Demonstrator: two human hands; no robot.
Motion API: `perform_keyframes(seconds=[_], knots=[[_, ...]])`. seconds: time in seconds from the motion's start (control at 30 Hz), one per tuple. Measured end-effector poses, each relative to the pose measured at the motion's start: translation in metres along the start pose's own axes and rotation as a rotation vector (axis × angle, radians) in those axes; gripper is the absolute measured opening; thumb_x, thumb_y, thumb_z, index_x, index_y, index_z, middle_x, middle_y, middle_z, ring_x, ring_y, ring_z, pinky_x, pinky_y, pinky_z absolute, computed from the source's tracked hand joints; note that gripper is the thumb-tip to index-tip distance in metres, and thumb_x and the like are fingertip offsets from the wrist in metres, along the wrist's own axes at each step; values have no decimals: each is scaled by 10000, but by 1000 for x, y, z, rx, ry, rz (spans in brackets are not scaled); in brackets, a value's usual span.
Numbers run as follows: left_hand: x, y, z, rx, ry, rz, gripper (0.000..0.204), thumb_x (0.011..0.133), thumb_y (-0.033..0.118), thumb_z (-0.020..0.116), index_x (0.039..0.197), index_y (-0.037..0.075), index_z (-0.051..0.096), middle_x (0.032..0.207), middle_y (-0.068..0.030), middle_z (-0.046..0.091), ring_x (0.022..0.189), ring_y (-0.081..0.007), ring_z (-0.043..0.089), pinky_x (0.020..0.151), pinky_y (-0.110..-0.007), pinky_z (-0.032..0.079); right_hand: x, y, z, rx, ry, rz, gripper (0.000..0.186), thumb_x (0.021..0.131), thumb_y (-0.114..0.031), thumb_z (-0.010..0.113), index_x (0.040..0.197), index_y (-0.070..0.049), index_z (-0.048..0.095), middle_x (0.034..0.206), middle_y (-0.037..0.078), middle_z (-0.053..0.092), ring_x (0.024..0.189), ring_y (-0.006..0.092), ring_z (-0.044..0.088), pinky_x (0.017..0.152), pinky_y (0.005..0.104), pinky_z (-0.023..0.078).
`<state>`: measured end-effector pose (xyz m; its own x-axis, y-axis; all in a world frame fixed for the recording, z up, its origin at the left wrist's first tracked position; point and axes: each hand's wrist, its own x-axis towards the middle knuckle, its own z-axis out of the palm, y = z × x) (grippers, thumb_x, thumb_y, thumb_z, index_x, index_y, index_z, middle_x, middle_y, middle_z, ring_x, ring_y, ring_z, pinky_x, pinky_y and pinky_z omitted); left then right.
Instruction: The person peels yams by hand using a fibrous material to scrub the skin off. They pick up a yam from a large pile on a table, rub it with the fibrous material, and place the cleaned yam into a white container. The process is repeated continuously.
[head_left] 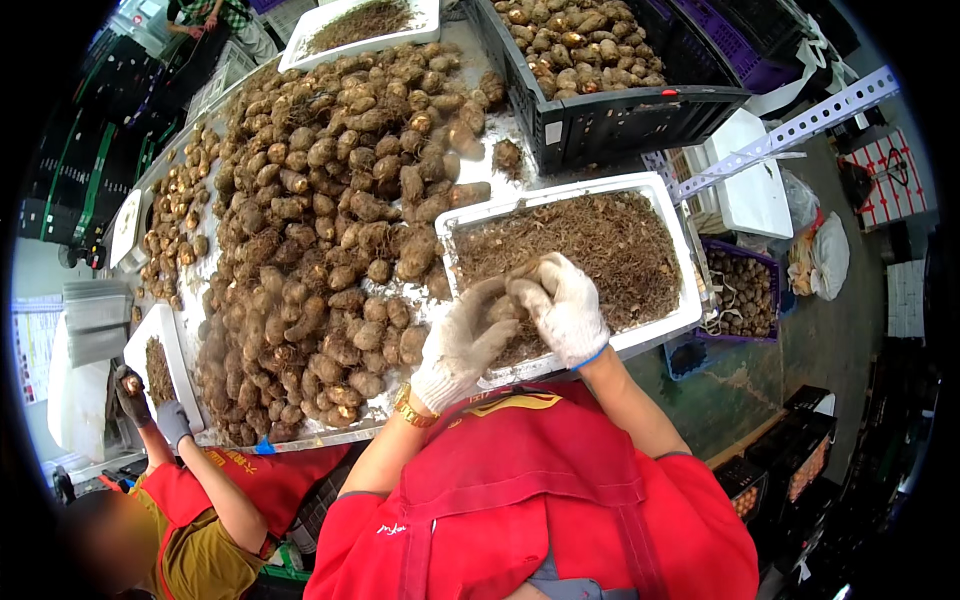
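My left hand (462,350) and my right hand (562,310), both in white knit gloves, are closed round a brown, hairy tuber (500,308), which is partly hidden by my fingers. They are over a white foam tray (674,230) filled with loose root fibres and dirt. To the left of the tray, a large heap of brown tubers (300,220) covers much of the work table (514,150). Some tubers in the heap show pale tips.
A black crate (620,120) of tubers stands behind the tray. A co-worker's gloved hands (170,420) hold a tuber by another tray (180,360) at left. A perforated metal rail (780,135), a purple crate (740,290) and stacked dark crates (790,450) are at right. Another person stands far back left.
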<state>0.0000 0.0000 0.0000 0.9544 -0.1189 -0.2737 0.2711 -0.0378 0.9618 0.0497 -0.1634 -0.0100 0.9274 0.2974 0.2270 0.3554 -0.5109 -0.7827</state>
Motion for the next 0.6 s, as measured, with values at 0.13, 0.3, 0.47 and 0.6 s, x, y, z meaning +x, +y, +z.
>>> perform_keyframes(seconds=[0.13,0.3,0.47,0.6], knots=[[1,7,-2,2,13,59,479,823,69,677,1273,4,524,1206,-106,594,1115,-173,540,985,-308,421,-6,39,7,-111,103,104,288,875,-254,523,961,-19,667,890,177,638,821,333,635,764,413,542],[1,6,-5,-85,9,8,471,837,86,677,1274,4,521,1152,-103,616,1028,-150,578,913,-288,470,-12,1,-16,198,1,56,357,826,-284,657,1015,19,646,1019,169,630,942,311,644,815,364,529],[9,-40,-3,306,-29,79,502,869,310,650,1289,70,515,994,-130,664,889,-210,656,788,-331,514,-17,4,3,238,0,86,119,790,-67,652,895,-62,708,926,130,637,869,291,637,758,358,509],[0,-21,-11,338,-135,246,464,903,236,608,1307,40,495,1118,-155,635,968,-232,643,805,-318,516,-12,35,12,-157,-3,206,169,836,-158,613,912,-8,599,899,212,593,828,428,576,727,459,476]])
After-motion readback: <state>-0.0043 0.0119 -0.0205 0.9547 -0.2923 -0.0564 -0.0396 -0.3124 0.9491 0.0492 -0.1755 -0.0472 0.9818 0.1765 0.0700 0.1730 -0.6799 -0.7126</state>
